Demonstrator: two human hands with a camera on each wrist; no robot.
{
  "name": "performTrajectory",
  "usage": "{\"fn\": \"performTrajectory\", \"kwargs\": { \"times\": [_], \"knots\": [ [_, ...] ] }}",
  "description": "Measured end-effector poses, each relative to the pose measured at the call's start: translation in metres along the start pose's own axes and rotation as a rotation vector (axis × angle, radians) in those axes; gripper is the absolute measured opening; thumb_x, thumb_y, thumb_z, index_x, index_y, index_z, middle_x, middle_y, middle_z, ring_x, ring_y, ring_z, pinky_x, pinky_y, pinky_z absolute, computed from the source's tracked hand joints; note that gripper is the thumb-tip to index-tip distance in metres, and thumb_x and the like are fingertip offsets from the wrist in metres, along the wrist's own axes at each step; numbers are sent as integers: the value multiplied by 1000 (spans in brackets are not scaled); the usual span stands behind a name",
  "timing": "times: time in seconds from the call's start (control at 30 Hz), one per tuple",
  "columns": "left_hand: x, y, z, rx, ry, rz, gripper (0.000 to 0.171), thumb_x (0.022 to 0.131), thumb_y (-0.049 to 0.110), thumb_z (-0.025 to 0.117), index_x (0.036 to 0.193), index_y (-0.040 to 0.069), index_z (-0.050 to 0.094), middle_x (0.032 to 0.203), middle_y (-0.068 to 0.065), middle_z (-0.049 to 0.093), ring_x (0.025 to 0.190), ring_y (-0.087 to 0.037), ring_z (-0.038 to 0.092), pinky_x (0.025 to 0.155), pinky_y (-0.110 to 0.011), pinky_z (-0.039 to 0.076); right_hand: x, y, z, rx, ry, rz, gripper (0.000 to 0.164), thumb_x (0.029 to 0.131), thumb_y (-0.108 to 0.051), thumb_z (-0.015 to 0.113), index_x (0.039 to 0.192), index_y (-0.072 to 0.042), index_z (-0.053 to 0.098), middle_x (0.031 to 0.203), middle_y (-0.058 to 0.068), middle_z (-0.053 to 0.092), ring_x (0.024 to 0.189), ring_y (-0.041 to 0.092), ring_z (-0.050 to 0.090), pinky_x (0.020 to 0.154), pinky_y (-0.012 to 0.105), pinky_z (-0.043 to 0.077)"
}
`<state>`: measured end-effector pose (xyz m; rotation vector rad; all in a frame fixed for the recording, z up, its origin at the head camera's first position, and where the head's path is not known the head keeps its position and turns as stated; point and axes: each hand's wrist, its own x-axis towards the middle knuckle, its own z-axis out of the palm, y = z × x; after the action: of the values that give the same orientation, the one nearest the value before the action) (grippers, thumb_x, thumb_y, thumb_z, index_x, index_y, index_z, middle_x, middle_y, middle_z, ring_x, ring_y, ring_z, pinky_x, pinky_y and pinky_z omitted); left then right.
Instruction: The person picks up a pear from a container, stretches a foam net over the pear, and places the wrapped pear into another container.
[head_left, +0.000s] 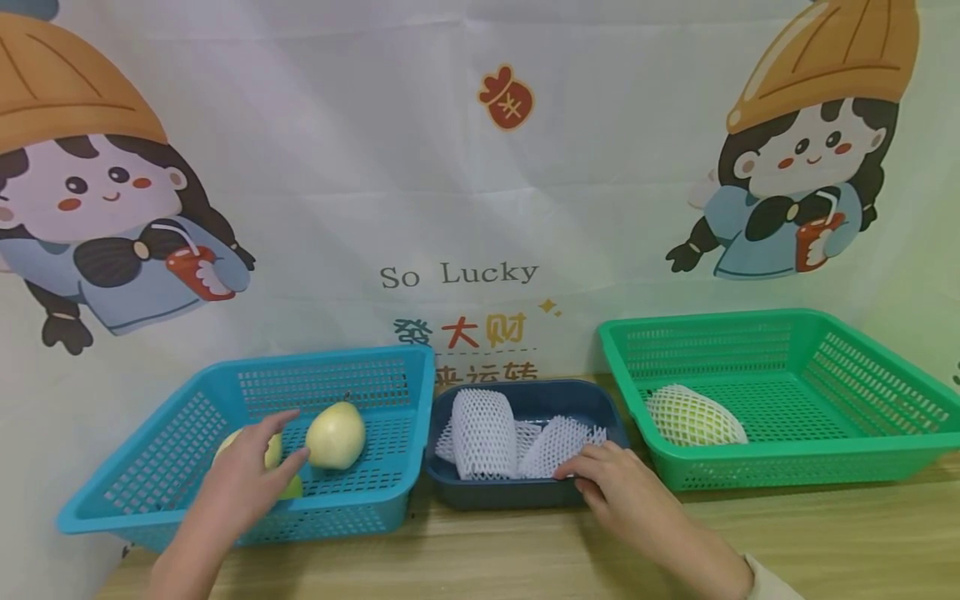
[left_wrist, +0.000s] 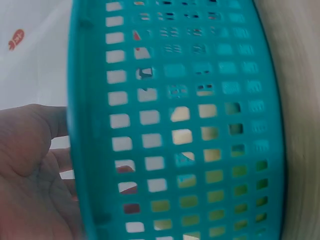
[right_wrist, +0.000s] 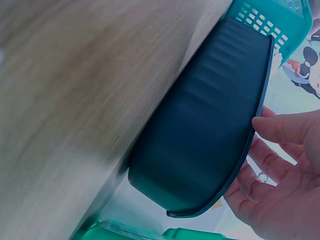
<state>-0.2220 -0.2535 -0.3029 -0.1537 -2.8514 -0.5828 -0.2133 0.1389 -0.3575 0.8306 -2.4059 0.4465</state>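
Observation:
My left hand [head_left: 243,475] reaches over the near rim of the blue basket [head_left: 416,367], thumb and fingers spread. Below and behind it sits a pale yellow fruit, perhaps a pear [head_left: 273,452], partly hidden. A second pale yellow fruit [head_left: 336,436] with a short stem lies to its right, and a greener fruit [head_left: 294,488] shows beneath the hand. My right hand [head_left: 618,487] is at the near rim of the dark blue tray [head_left: 517,497], fingers over the edge beside a white foam net [head_left: 558,446]. Another foam net [head_left: 483,433] lies to the left.
A green basket [head_left: 810,462] stands on the right, holding a fruit in a white foam net [head_left: 693,417]. All three containers stand on a wooden table [head_left: 510,558], against a printed cloth [head_left: 360,167].

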Motion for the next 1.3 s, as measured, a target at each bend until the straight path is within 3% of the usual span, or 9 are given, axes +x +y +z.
{"fn": "performTrajectory", "kwargs": {
  "times": [0.17,0.4,0.57,0.83,1.03,1.3],
  "knots": [
    [3,-11,2,20,10,-18,56,88,23,61,135,-1,41,127,-35,45,116,-54,40,85,-66,38,1,0,0,-6,-5,0,24,75,2,68,88,-19,69,84,-8,65,76,12,53,67,29,44],
    [7,-24,-1,52,-111,-169,73,85,33,65,140,-1,31,133,-37,35,112,-56,42,77,-63,42,2,0,0,-1,-3,-6,25,75,2,68,87,-19,69,83,-8,65,75,12,53,67,29,44],
    [11,-28,-3,78,-178,-221,80,82,43,66,140,1,31,136,-37,32,111,-56,43,74,-64,41,2,0,1,-2,1,-7,24,75,1,69,87,-19,69,84,-8,65,77,12,55,69,30,45],
    [16,-26,-2,88,-263,-256,66,82,34,66,133,2,42,133,-29,44,113,-52,45,79,-69,36,1,3,2,-8,5,-30,26,75,1,70,88,-21,69,84,-8,65,77,14,56,68,31,45],
    [16,-25,-2,59,-247,-218,51,83,22,66,126,1,49,127,-28,51,107,-49,51,74,-62,41,0,2,1,1,8,-24,25,74,2,69,88,-19,69,84,-7,65,77,13,56,68,31,46],
    [15,-25,-1,59,-150,-171,46,81,28,70,114,-3,58,113,-29,59,99,-47,55,72,-53,45,-1,1,1,2,19,-21,25,74,3,69,87,-19,69,83,-8,65,77,13,56,68,32,46]
  ]
}}
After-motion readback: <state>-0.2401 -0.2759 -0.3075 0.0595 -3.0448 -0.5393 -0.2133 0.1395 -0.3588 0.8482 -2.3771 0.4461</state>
